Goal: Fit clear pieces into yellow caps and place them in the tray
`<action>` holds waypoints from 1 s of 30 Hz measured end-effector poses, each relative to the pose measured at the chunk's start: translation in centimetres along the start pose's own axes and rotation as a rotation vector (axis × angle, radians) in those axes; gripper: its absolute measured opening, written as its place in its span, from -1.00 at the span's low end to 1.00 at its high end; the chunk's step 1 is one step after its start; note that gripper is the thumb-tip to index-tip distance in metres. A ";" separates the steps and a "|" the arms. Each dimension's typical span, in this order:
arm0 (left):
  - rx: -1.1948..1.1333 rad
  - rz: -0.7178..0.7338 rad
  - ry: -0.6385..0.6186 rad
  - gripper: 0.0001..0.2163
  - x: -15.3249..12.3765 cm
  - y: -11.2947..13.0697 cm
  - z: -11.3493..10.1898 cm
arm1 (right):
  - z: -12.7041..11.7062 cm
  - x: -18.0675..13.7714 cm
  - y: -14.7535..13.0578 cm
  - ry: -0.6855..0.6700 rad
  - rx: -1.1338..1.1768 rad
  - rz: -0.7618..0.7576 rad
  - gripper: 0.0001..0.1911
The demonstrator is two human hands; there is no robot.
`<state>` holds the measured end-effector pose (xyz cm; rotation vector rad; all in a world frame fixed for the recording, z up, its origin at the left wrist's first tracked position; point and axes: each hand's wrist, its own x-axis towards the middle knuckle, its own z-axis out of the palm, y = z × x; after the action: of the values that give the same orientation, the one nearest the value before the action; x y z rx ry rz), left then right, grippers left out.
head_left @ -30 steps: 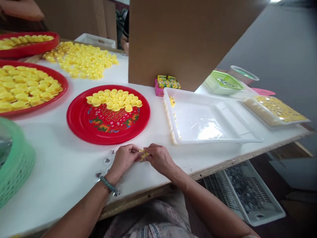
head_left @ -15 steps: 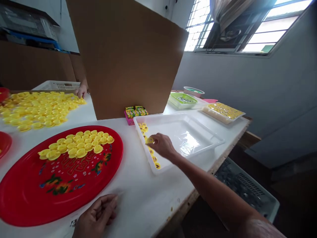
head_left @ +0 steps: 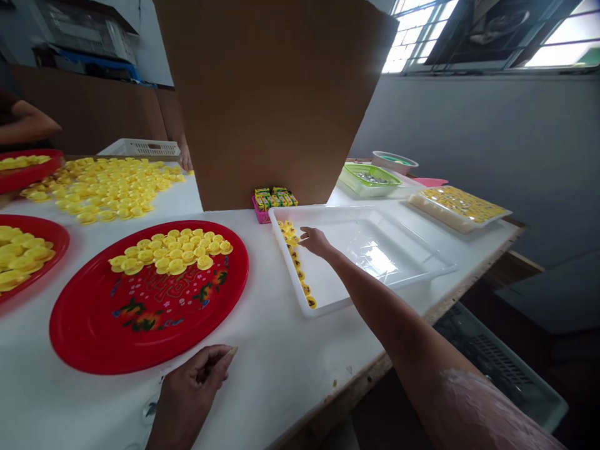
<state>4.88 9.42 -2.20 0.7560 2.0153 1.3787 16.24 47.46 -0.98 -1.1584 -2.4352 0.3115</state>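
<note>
My right hand (head_left: pixel 315 240) reaches into a white plastic tray (head_left: pixel 422 275). Its fingertips are pinched at a yellow piece (head_left: pixel 294 239) near the far end of a row of yellow pieces (head_left: pixel 302 281) lined along the tray's left wall. My left hand (head_left: pixel 192 387) rests on the white table at the near edge, fingers curled against the thumb; what they hold is hidden. It lies just in front of a red plate (head_left: pixel 70 337), which carries a cluster of yellow caps (head_left: pixel 173 253). A small clear round piece (head_left: pixel 149 409) lies by my left wrist.
A tall cardboard sheet (head_left: pixel 272 94) stands behind the tray, a pink box of small packets (head_left: pixel 274 199) at its foot. More red plates (head_left: pixel 51 228) and a loose heap of yellow caps (head_left: pixel 103 187) lie left. Another person's hand (head_left: pixel 185 159) shows behind. A green basket (head_left: pixel 370 178), a wrapped tray (head_left: pixel 457 206) and a floor crate (head_left: pixel 506 369) sit right.
My hands parted from in front of me. The right hand carried a yellow piece into the white tray and moved further up the row. The left hand stayed near the table edge.
</note>
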 end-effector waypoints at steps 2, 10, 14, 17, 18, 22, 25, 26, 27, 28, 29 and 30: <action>0.022 0.045 -0.024 -0.69 0.0 0.1 -0.2 | -1.1 -0.4 -0.6 -0.021 0.001 0.041 -0.55; -0.015 0.149 0.146 -0.79 -0.2 1.3 -2.9 | -3.6 -11.4 -11.1 0.031 0.244 -0.309 -0.71; -0.242 0.146 0.315 -0.79 -0.1 2.2 -4.9 | -2.7 -19.7 -16.7 -0.385 0.403 -0.646 -0.79; -0.279 0.149 0.339 -0.79 -0.4 2.6 -6.2 | -0.9 -23.1 -19.4 -0.522 0.380 -0.790 -0.79; -0.282 0.148 0.334 -0.79 -0.6 2.7 -6.6 | -0.3 -23.6 -20.2 -0.534 0.373 -0.831 -0.79; -0.270 0.144 0.331 -0.80 -1.0 2.1 -7.5 | 1.6 -23.8 -22.7 -0.560 0.352 -0.999 -0.67; -0.224 0.144 0.351 -0.80 -0.8 1.7 -8.3 | 2.3 -23.6 -23.7 -0.548 0.283 -1.121 -0.73; -0.201 0.143 0.355 -0.80 -0.6 1.7 -8.6 | 2.3 -23.6 -23.7 -0.531 0.245 -1.142 -0.77; -0.175 0.141 0.355 -0.80 -0.3 1.8 -9.0 | 2.3 -23.7 -23.6 -0.512 0.199 -1.150 -0.81; -0.143 0.137 0.349 -0.80 0.2 1.9 -9.5 | 2.2 -23.8 -23.3 -0.494 0.148 -1.155 -0.85; -0.100 0.134 0.341 -0.79 0.7 2.0 -9.9 | 2.1 -23.9 -23.0 -0.480 0.095 -1.160 -0.88; -0.043 0.139 0.333 -0.79 1.5 2.2 -10.3 | 2.0 -23.9 -22.6 -0.468 0.047 -1.164 -0.91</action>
<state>-3.35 4.78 2.78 0.6945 2.2085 1.7177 13.38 14.63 -0.94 0.5143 -2.9865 0.2618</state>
